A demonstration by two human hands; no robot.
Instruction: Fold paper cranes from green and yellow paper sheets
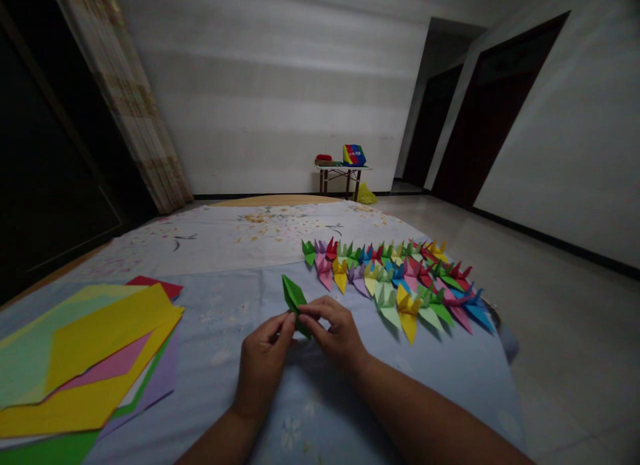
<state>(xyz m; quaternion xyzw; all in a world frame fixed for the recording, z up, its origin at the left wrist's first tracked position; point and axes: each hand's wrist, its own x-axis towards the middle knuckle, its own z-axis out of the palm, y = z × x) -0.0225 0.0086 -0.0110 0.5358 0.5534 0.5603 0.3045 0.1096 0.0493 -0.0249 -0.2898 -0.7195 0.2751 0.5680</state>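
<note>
The green paper, folded into a narrow pointed diamond, is held up just above the near half of the table, midway between its left and right sides. Both hands grasp it: the left hand pinches its lower left side, thumb against finger, and the right hand pinches it from the right. Their fingertips hide part of the lower end. Paper cranes crowd the table's right edge in rough rows, sharp-beaked and crisp-winged, in green, yellow, pink, red, blue and purple; the nearest stand just beyond the right hand. Toward the table's left edge, flat sheets lie in an uneven, overlapping pile, yellow uppermost. Under all this spreads a blue cloth, softly creased and faintly flowered; a white floral cloth covers the far part, short of the curved wooden rim. Beyond stand a small table bearing a multicoloured box, and a crumpled yellow bag
</note>
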